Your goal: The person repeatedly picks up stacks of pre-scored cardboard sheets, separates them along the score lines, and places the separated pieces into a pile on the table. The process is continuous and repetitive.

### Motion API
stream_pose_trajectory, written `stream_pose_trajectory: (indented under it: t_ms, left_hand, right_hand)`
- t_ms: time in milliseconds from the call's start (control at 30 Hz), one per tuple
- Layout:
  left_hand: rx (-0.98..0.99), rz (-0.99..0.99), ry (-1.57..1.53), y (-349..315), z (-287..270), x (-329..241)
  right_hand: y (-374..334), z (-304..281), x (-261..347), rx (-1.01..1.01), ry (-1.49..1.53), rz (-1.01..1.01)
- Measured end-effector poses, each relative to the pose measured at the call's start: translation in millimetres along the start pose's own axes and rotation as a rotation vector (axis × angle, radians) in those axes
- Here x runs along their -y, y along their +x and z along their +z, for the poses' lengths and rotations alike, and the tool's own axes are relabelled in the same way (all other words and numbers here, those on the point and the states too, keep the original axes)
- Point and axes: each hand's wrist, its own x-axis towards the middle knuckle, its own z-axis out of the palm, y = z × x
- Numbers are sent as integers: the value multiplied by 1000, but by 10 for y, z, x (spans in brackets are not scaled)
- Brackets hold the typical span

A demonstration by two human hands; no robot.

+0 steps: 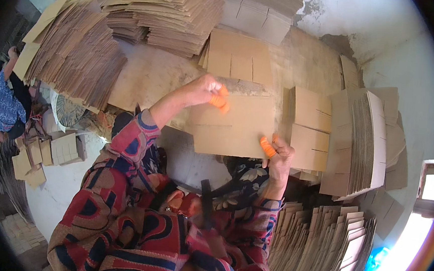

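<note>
A flat brown cardboard sheet [243, 124] with a short slit near its left side lies in front of me, its near edge jutting over my lap. My left hand [205, 90] is at the sheet's far left part, fingers curled down onto it, with orange covers on the fingertips. At the near right corner my right hand [280, 157] grips the sheet, its orange-covered fingers on top and the thumb low by the edge. What the left thumb does is hidden.
Beyond the sheet lies a slotted cardboard piece [240, 56]. Tall cardboard stacks [77, 50] rise at the far left. More slotted boards [310, 127] and an upright bundle [362, 140] stand to my right, with cardboard rows [320, 243] below. Another person [8, 103] is at far left.
</note>
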Motion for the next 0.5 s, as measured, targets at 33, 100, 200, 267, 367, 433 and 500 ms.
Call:
stream_pose_trajectory:
  t_ms: [33,100,200,267,367,433,500]
  left_hand:
    - [-114,45,-73,103,18,58]
    - [-343,131,-219,378,96,192]
    - [-602,314,952,759,86,223]
    - [-649,329,1155,949,150,409]
    - [-571,261,1398,1174,196,604]
    - [-394,160,1491,1264,189,645]
    - [-160,50,1520,1313,168,633]
  right_hand:
    - [10,-10,-34,-56,9,-19]
    - [42,-47,-118,-220,-2,-98]
    - [101,-132,-240,-510,-73,-288]
    - [119,-67,-217,-610,-59,-272]
    - [118,-62,-150,-670,-103,-217]
    - [137,-71,-140,-695,-122,-182]
    - [182,-74,-136,-737,-123,-182]
